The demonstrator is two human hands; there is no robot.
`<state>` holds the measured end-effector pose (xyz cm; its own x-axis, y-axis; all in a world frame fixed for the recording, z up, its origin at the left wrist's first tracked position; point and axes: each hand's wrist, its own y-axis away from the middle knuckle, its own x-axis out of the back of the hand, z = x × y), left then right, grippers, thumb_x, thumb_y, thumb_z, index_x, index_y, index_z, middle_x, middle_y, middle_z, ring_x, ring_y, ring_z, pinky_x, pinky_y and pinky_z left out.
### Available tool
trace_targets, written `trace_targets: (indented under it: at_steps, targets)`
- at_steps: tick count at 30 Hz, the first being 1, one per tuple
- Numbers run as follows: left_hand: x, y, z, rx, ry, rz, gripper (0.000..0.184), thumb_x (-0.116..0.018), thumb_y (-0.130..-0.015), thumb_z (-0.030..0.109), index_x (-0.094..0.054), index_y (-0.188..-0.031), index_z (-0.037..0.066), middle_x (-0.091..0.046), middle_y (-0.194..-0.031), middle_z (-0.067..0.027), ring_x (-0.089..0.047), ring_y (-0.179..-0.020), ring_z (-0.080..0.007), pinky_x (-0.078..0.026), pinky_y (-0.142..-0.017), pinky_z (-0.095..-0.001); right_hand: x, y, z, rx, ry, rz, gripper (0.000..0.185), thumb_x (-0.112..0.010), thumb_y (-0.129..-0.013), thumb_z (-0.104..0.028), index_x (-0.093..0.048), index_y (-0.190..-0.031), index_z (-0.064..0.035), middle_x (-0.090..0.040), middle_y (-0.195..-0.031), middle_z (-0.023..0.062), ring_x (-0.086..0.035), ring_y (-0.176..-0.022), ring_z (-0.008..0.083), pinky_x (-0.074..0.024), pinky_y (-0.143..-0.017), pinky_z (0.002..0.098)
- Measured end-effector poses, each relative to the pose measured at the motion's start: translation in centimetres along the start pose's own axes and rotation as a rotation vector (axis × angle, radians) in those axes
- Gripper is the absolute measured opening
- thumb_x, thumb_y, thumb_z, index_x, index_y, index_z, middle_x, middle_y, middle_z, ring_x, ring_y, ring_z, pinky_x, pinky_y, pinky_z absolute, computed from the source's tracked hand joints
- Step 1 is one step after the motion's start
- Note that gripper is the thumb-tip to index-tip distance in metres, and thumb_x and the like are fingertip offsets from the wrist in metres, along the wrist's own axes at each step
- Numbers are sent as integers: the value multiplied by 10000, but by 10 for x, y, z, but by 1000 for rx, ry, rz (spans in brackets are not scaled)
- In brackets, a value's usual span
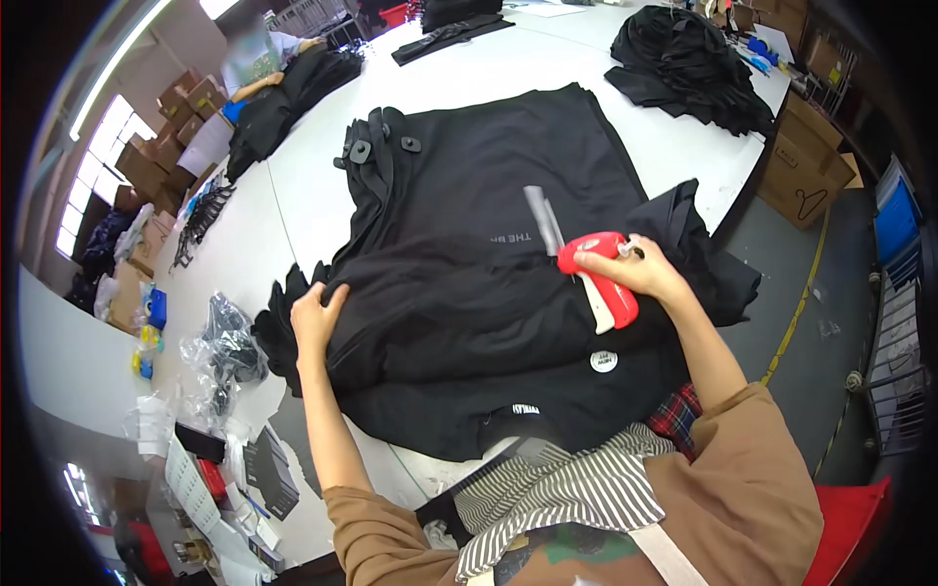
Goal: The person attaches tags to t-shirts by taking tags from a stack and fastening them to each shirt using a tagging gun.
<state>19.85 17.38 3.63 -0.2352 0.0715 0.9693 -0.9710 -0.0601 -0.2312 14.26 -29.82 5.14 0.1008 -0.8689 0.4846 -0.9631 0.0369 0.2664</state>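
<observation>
Striped apron (557, 498) nearest the camera, just beside the near edge of the table (547, 59). Black garments (459, 322) are layered along that edge, spread toward the table's middle. Red-and-white handheld gun (611, 293) is grasped in the right grip (650, 266), held over the garments; contact can't be told. Left grip (315, 320) is laid on the garments' left side, thumb spread from fingers; whether fabric is pinched can't be told. Gun judged light, hard plastic, best taken round its handle, clear of the blurred grey strip (540, 215) at its front. Garments judged soft, limp, heavy only as a stack; best held flat by a side fold. White round sticker (604, 361) is seen on top. Dark tags (360, 151) at the garments' far left could be snagged. Clear plastic bags (220, 337) are placed by the left edge, black pile (684, 63) by the right edge, cardboard box (801, 161) beyond it. Another person (259, 63) is seen at the far left edge.
</observation>
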Motion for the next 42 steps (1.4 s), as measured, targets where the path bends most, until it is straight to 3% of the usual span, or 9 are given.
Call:
trace_targets:
  at_steps: [5,8,11,18,24,28,33,38,42]
  targets:
    - [34,25,26,-119,299,394,273,-623,-836,222,-620,-1038,38,-641,-1057,-106,-588,-974,-298,-427,-905,-379,-10,10,-14,784,-243,25,332,-688,-853,-272,-639,-1042,-4,-664,-834,84,-615,-736,145,-505,-680,237]
    - [28,71,77,-358,379,426,349,-626,-821,233,-610,-1135,83,-591,-1209,-88,-520,-1153,-289,-313,-1039,-463,-26,16,19,440,-552,-291,364,-589,-897,-194,-573,-1178,37,-673,-989,122,-638,-825,181,-511,-740,259]
    - [-30,101,99,-391,49,328,516,-604,-821,322,-540,-1286,109,-497,-1353,-82,-410,-1302,-273,-96,-1131,-521,-43,13,19,418,-600,-299,365,-554,-918,-231,-577,-1161,40,-676,-978,130,-645,-803,184,-515,-725,258]
    - [-74,63,83,-325,152,443,547,-520,-863,396,-512,-1302,70,-517,-1315,-91,-453,-1248,-273,-84,-1135,-505,-58,-48,15,282,-892,-382,401,-554,-928,-351,-621,-1051,24,-684,-869,116,-645,-669,151,-506,-601,229]
    - [-71,39,86,-372,70,476,452,-564,-853,275,-533,-1252,66,-552,-1217,-97,-501,-1158,-274,-180,-1117,-497,-59,-63,-10,393,-820,-400,535,-488,-941,-433,-586,-1105,66,-681,-898,170,-663,-675,189,-530,-580,252]
    - [-46,24,106,-421,291,319,393,-606,-809,163,-561,-1185,61,-564,-1156,-103,-523,-1083,-279,-271,-1080,-487,-52,-60,-9,251,-1033,-217,486,-555,-911,-428,-610,-1047,35,-684,-849,158,-669,-654,175,-529,-567,240]
    - [-20,14,120,-463,262,39,327,-579,-793,41,-580,-1120,34,-579,-1137,-112,-540,-1039,-276,-319,-1062,-477,-37,-39,-5,175,-752,-255,575,-523,-906,-503,-585,-1073,44,-677,-864,188,-666,-624,201,-525,-546,242]
    - [-17,32,120,-550,373,356,217,-579,-769,-1,-598,-981,43,-616,-1034,-84,-575,-968,-259,-316,-1068,-457,-42,-34,-22,142,-664,-229,556,-534,-901,-504,-585,-1054,27,-681,-824,191,-667,-615,203,-522,-531,249]
    - [39,96,112,-472,632,248,184,-554,-761,-55,-603,-915,32,-673,-968,-56,-622,-857,-238,-353,-1046,-456,-8,16,-24,252,-601,-187,573,-517,-909,-493,-544,-1103,46,-670,-899,233,-667,-614,226,-517,-511,247]
